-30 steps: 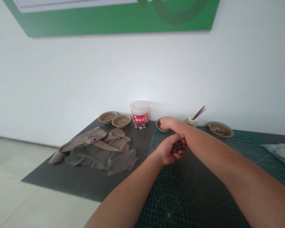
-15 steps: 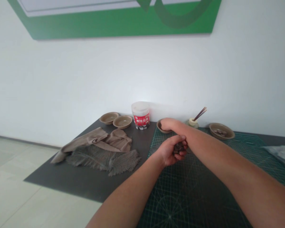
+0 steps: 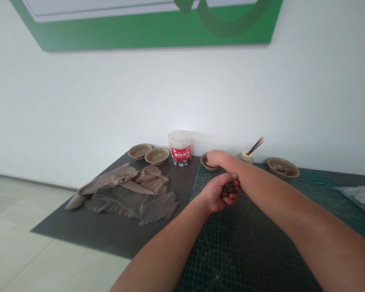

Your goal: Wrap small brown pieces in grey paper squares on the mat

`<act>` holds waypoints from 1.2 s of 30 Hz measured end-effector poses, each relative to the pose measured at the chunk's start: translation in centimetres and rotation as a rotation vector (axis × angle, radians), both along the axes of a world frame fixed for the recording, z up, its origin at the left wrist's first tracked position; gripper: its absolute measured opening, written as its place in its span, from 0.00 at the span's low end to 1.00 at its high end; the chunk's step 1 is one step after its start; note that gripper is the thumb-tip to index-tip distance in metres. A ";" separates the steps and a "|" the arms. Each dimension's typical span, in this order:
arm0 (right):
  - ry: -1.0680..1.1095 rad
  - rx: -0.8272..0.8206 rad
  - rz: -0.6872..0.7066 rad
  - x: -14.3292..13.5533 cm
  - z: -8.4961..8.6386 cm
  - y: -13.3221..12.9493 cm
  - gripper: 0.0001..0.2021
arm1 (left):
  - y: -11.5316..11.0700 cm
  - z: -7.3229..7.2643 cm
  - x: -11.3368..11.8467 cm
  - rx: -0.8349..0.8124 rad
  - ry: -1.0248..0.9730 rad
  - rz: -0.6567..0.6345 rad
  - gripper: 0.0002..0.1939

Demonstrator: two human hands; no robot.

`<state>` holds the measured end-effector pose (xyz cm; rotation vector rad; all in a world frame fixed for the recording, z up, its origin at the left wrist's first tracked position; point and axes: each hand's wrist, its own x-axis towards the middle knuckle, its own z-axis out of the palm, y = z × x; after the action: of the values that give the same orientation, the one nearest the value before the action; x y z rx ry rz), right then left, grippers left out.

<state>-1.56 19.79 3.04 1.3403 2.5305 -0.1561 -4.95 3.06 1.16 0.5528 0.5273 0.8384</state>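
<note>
My left hand (image 3: pixel 218 194) is curled, palm up, around several small dark brown pieces (image 3: pixel 228 188); their exact kind is too small to tell. It hovers above the green cutting mat, just under my right forearm. Reaching across it, my right hand (image 3: pixel 216 158) dips its fingers into a small brown bowl (image 3: pixel 204 163) near the wall. Those fingertips and whatever lies in that bowl are hidden. To the right, another brown bowl (image 3: pixel 283 167) holds several brownish pieces (image 3: pixel 281 169).
Two brown bowls (image 3: pixel 140 151) stand at the back left beside a plastic tub (image 3: pixel 180 152) with a red label. Crumpled brown and grey cloths (image 3: pixel 134 202) lie at left. A reed diffuser (image 3: pixel 247 156) stands at the wall; a plastic bag (image 3: pixel 360 196) lies far right.
Hardly anything differs. My right hand stays in the small bowl and my left hand keeps its hold on the dark pieces; the view shifts very slightly.
</note>
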 end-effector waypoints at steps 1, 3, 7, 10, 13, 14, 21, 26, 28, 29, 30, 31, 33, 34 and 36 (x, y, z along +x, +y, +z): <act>-0.001 0.000 -0.002 0.0 0.0 0.0 0.15 | 0.0 0.0 0.0 0.001 -0.002 -0.001 0.13; 0.001 0.000 -0.005 0.0 0.0 0.0 0.15 | 0.0 -0.1 0.0 0.001 -0.005 -0.001 0.13; 0.010 0.003 -0.011 0.0 0.1 -0.1 0.16 | 0.0 -0.2 0.0 0.009 -0.008 0.004 0.13; 0.017 0.002 -0.021 0.1 0.2 -0.3 0.15 | 0.0 -0.2 0.0 0.014 -0.003 0.009 0.13; 0.018 -0.005 -0.025 0.1 0.4 -0.3 0.15 | 0.0 -0.2 0.0 0.010 0.002 0.007 0.14; 0.015 -0.008 -0.025 0.2 0.5 -0.4 0.15 | 0.0 -0.2 0.0 0.011 0.003 0.005 0.14; 0.001 -0.043 -0.038 0.1 0.6 -0.5 0.16 | 0.0 -0.1 0.0 0.030 0.004 0.009 0.14; 0.087 -0.067 -0.095 0.1 0.8 -0.6 0.16 | 0.0 -0.2 0.0 0.037 0.002 0.001 0.14; 0.154 -0.075 -0.140 0.3 1.1 -0.5 0.15 | 0.0 -0.1 0.0 0.044 -0.001 -0.006 0.14; 0.195 -0.079 -0.168 0.4 1.3 -0.4 0.15 | 0.0 -0.1 0.0 0.048 -0.002 -0.010 0.14; 0.239 -0.086 -0.200 0.5 1.5 -0.4 0.15 | 0.0 -0.1 0.0 0.051 -0.003 -0.013 0.14; 0.289 -0.099 -0.230 0.5 1.7 -0.3 0.15 | 0.0 -0.1 0.0 0.054 -0.003 -0.015 0.14; 0.394 -0.146 -0.291 0.6 2.0 -0.3 0.14 | -0.1 0.0 0.0 0.065 -0.005 -0.013 0.14; 0.446 -0.180 -0.320 0.7 2.0 -0.3 0.14 | -0.2 0.1 0.0 0.074 -0.005 -0.015 0.14; 0.542 -0.257 -0.371 0.8 2.0 -0.3 0.14 | -0.3 0.2 0.1 0.093 -0.004 -0.031 0.13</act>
<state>-0.81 19.52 5.03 1.8306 2.4942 -1.0043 -4.89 2.77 1.36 0.6433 0.4765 0.8371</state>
